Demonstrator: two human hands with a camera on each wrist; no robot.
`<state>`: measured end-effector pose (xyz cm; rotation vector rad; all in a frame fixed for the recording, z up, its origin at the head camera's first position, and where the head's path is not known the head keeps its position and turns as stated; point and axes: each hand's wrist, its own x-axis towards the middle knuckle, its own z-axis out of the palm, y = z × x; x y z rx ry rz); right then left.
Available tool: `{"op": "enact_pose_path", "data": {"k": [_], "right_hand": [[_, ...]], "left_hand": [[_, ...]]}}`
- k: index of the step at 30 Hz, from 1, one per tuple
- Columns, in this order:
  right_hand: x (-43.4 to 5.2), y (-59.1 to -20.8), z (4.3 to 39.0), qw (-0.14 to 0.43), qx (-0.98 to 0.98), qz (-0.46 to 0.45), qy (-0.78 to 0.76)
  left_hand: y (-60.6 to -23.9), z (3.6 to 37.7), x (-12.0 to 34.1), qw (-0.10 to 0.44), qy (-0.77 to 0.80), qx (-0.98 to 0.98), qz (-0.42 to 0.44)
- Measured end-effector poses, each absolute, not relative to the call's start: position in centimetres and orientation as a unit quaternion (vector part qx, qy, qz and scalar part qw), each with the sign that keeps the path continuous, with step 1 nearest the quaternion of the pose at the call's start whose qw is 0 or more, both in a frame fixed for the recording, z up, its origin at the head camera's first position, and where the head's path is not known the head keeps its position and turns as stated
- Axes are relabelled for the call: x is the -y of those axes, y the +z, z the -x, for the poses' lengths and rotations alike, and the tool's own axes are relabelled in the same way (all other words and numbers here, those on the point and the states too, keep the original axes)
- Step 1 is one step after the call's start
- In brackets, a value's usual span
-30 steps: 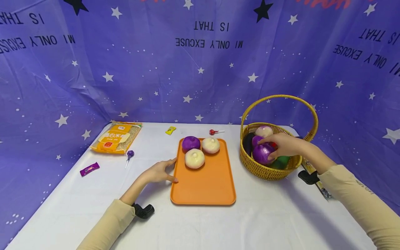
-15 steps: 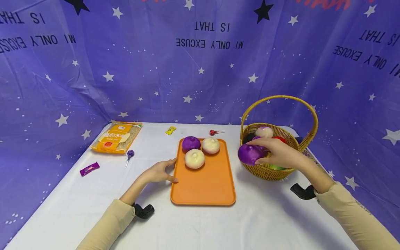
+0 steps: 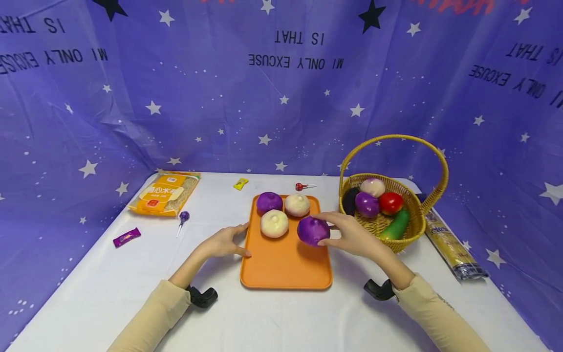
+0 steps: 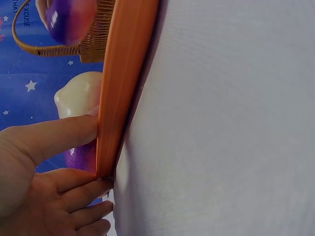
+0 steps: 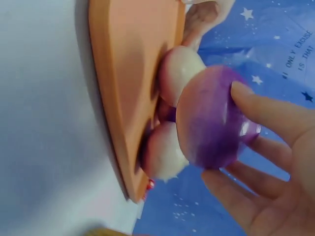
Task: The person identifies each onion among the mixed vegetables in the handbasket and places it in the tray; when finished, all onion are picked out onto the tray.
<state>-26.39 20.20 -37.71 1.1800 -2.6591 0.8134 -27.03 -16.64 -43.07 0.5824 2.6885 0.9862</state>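
In the head view my right hand (image 3: 352, 235) holds a purple onion (image 3: 313, 231) by its sides, raised over the right part of the orange tray (image 3: 286, 274). The right wrist view shows thumb and fingers around the onion (image 5: 211, 118), its pointed tip toward the palm. My left hand (image 3: 222, 242) touches the tray's left rim; in the left wrist view its thumb and fingers (image 4: 74, 189) lie fairly straight against the rim (image 4: 123, 73). Toward the tray's far end sit another purple onion (image 3: 269, 202) and two whitish onions, one at the back (image 3: 297, 205) and one nearer (image 3: 274, 224).
Right of the tray stands a wicker basket (image 3: 378, 244) with a tall handle, holding a tomato (image 3: 390, 203), a green vegetable (image 3: 397, 225), an eggplant (image 3: 350, 200) and onions. Beside it lies a long yellow packet (image 3: 453, 247). A grain bag (image 3: 164, 194), candies and lollipops lie around.
My right hand has lifted the purple onion out of the basket and carried it left over the tray. The left hand stays at the tray's rim.
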Motion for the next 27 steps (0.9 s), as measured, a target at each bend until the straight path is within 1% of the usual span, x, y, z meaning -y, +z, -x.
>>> {"op": "enact_pose_path", "data": {"k": [7,15,27], "right_hand": [[-18.5,-39.3,28.3,0.073,0.897,-0.348,0.261],[-17.5,-40.7,30.3,0.066,0.900,-0.356,0.244],[-17.3,-40.9,30.6,0.072,0.909,-0.343,0.227]], "left_hand": [[-42.9,27.1,16.6,0.110,0.338,-0.914,-0.195],[-43.0,27.1,16.7,0.110,0.339,-0.914,-0.196],[-43.0,27.0,16.6,0.110,0.338,-0.915,-0.194]]}}
